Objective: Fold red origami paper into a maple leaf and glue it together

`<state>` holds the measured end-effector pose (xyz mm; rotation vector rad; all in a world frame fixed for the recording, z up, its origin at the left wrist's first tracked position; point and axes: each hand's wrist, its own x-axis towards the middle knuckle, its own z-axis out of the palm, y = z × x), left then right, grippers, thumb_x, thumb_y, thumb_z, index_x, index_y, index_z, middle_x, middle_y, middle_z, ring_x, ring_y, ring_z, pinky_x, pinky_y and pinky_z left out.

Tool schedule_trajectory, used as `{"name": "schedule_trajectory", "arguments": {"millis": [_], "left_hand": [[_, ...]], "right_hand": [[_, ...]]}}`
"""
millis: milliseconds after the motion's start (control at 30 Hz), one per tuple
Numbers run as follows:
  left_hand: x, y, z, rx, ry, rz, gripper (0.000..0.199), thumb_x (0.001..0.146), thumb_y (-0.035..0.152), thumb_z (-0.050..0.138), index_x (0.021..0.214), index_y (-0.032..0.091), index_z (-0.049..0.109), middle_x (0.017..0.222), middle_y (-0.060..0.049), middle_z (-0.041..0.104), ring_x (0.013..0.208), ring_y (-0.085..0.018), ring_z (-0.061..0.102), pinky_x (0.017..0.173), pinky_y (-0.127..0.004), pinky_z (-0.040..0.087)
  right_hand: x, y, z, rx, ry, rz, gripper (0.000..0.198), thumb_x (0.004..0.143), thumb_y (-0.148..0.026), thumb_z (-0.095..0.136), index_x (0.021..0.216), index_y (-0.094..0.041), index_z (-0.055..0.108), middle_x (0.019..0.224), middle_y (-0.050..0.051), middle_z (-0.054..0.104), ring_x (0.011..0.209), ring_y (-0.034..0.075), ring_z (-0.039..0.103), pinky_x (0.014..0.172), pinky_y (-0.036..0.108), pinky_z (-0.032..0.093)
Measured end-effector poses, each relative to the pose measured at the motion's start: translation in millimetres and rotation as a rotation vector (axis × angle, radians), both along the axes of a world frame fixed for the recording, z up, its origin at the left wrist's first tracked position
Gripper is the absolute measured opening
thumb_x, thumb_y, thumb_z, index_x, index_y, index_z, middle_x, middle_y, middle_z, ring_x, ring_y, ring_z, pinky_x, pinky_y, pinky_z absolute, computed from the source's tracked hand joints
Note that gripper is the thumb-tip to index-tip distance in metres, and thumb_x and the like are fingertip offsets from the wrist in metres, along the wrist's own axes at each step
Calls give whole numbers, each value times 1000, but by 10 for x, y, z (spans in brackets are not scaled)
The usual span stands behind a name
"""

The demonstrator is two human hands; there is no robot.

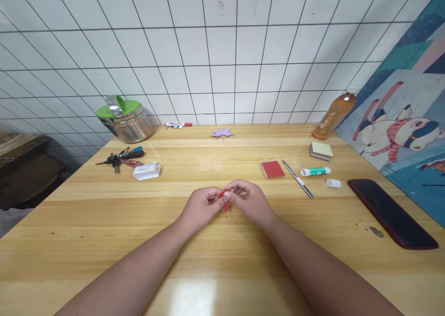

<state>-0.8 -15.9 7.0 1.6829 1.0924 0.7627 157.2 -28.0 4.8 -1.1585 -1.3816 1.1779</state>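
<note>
The left hand (200, 210) is mostly closed, its thumb and curled fingers pinching a small red paper piece (227, 207). That piece sits between both hands over the table (114, 223), a narrow tip pointing toward the person. The right hand (253, 203), also curled, grips it from the other side.
</note>
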Motion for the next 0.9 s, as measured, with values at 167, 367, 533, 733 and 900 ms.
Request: {"name": "schedule_trajectory", "arguments": {"millis": [167, 367, 533, 733, 900], "left_hand": [[10, -44, -1, -15, -1, -47, 22, 80, 34, 58, 69, 16, 64, 67, -1, 67, 63, -14, 61, 61, -22, 45], [1, -37, 36, -94, -107, -54, 22, 79, 36, 61, 70, 16, 63, 69, -2, 68, 65, -14, 62, 63, -24, 46], [28, -23, 17, -190, -161, -37, 23, 76, 38, 63, 74, 15, 64, 71, -4, 71, 68, -16, 63, 68, -26, 46], [8, 56, -69, -188, -137, 67, 20, 74, 36, 65, 75, 16, 63, 70, -4, 70, 66, -16, 63, 67, -27, 46], [-73, 130, -50, -83, -207, 192, 22, 72, 37, 68, 80, 16, 65, 77, -4, 69, 75, -18, 63, 74, -30, 46]], "right_hand": [[7, -6, -1, 38, -16, -12, 18, 76, -33, 60, 67, -17, 60, 59, -2, 56, 55, 10, 49, 54, 22, 39], [4, 25, 5, -81, 136, 20, 27, 73, -42, 63, 67, -17, 57, 58, -1, 59, 52, 11, 52, 54, 25, 41], [18, 66, -19, -119, 194, -130, 30, 69, -45, 68, 70, -16, 59, 60, -1, 61, 52, 10, 51, 54, 24, 42], [62, 81, 4, -164, 92, -112, 31, 65, -42, 69, 83, -18, 62, 60, -4, 55, 53, 10, 50, 49, 24, 44], [91, 73, 8, -170, -42, -56, 23, 67, -39, 67, 70, -17, 57, 63, -1, 58, 57, 11, 50, 49, 23, 44]]}}
